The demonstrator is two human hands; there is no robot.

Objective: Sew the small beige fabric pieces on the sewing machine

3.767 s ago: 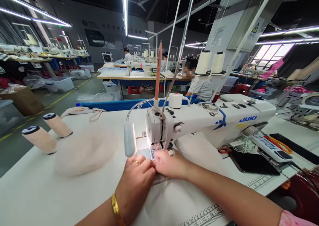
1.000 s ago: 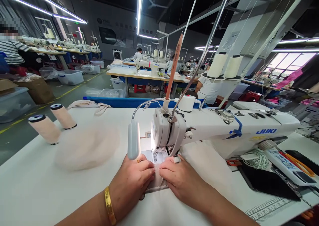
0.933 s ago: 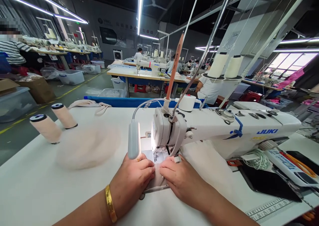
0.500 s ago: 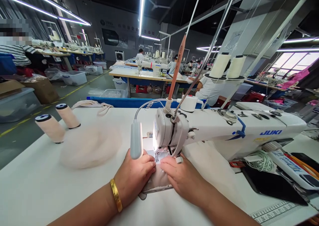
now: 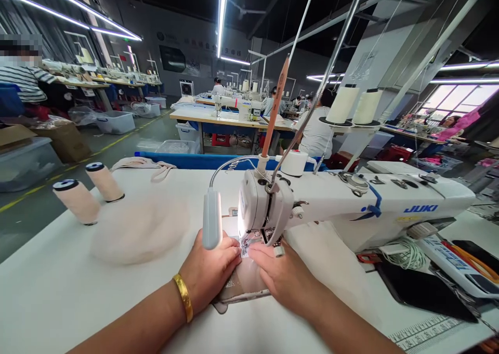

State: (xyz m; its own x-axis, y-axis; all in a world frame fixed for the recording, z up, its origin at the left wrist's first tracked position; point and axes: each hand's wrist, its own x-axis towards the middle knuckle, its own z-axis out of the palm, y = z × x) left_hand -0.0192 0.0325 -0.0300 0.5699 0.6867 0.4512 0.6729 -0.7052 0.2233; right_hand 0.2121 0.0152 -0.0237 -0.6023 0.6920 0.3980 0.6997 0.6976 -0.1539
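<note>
A white sewing machine stands on the table, its needle area lit by a small grey lamp on a bendable neck. Close to the left of the presser foot, my left hand has its fingers pressed together on thin pale fabric. My right hand grips the same fabric just right of the foot, fingertips near the needle. More pale cloth spreads out beyond my right hand. The fingertips of my left hand are partly covered by the lamp.
Two peach thread cones and a blurred heap of sheer fabric lie at left. On the right are a black tablet-like slab, a coil of pale cord and a ruler. Co-workers sit at other machines behind.
My hands stay beside the presser foot, with the right fingertips slightly nearer to it. The whole view has shifted a little. A seated person behind the machine sits more upright.
</note>
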